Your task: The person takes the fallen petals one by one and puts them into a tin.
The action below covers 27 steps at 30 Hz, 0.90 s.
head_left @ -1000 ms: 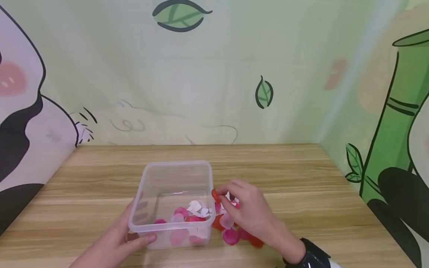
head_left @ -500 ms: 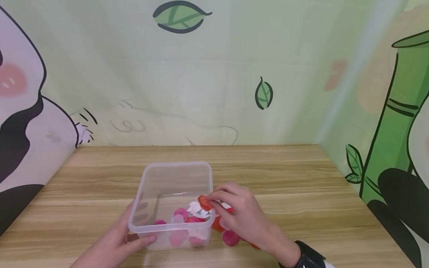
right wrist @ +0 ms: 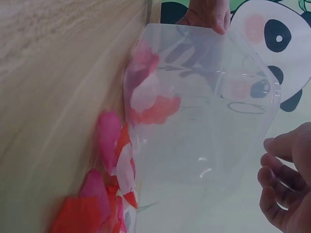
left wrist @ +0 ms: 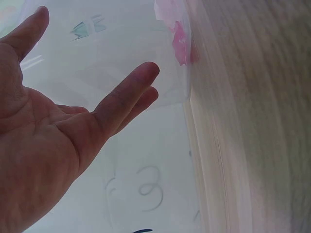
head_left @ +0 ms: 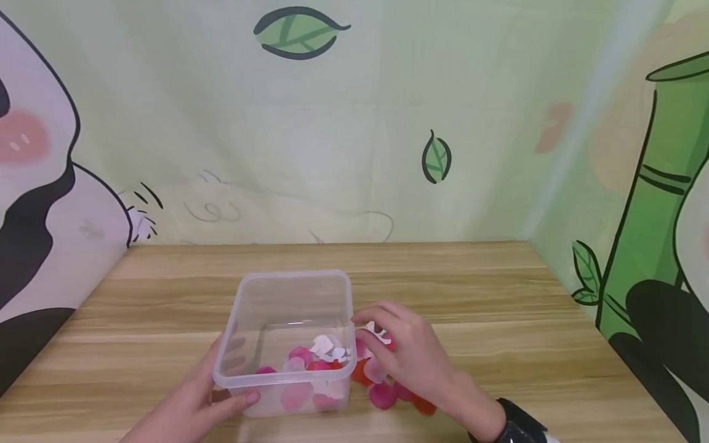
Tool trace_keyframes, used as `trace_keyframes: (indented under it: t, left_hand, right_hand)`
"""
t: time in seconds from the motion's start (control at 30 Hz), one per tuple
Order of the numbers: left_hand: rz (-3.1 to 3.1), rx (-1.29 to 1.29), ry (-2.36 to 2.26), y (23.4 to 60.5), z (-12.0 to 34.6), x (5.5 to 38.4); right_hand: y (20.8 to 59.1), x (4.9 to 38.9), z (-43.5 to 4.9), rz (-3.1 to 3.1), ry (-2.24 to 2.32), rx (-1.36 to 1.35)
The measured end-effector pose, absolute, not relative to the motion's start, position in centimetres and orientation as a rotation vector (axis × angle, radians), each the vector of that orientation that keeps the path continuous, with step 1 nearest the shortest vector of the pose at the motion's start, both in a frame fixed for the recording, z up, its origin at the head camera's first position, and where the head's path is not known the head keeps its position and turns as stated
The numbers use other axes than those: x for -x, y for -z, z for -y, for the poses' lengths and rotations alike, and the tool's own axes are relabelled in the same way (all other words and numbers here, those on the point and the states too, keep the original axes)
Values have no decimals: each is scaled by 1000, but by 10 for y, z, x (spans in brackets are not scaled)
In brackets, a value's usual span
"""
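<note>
Clear plastic box (head_left: 282, 380) upright on bench (head_left: 454, 277), open top, L of ctr, near side. Inner petals (head_left: 301, 355): pink, white, red, mostly near R part. My L grip (head_left: 196, 395) has hold of near L corner: thumb on near wall, fingers along L wall. Loose petal pile (head_left: 382, 395), same colours, on bench just R of box. My R grip (head_left: 408, 347) free, thumb & index apart, over pile by box's R rim; touching rim or not, can't tell. Black strap (head_left: 517, 424) on R wrist. Far: pale green backdrop (head_left: 354, 123) w/ leaves (head_left: 299, 38); panda (head_left: 39, 135) L, bamboo (head_left: 672, 135) R.
</note>
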State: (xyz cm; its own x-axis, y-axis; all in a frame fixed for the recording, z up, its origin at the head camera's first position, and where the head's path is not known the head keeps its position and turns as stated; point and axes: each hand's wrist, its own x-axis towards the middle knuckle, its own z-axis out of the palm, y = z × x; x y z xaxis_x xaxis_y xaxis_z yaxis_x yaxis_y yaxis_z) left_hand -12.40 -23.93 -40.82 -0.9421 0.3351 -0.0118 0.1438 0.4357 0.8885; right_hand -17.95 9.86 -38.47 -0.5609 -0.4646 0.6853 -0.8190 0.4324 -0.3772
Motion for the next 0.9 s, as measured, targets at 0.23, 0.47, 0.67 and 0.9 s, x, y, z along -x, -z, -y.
trace_keyframes:
  t: [0.23, 0.47, 0.67, 0.9]
  left_hand:
    - [-2500, -420, -1524, 408, 239, 123]
    - [-2483, -445, -1555, 409, 238, 121]
    - [-2501, -441, -1543, 409, 239, 121]
    - [-2497, -448, -1548, 411, 239, 122]
  right_hand:
    - [391, 180, -106, 2403, -840, -1000]
    - [399, 183, -115, 2708, -610, -959]
    - [401, 186, -118, 2918, -502, -982]
    - [411, 187, -118, 2932, -430, -1059]
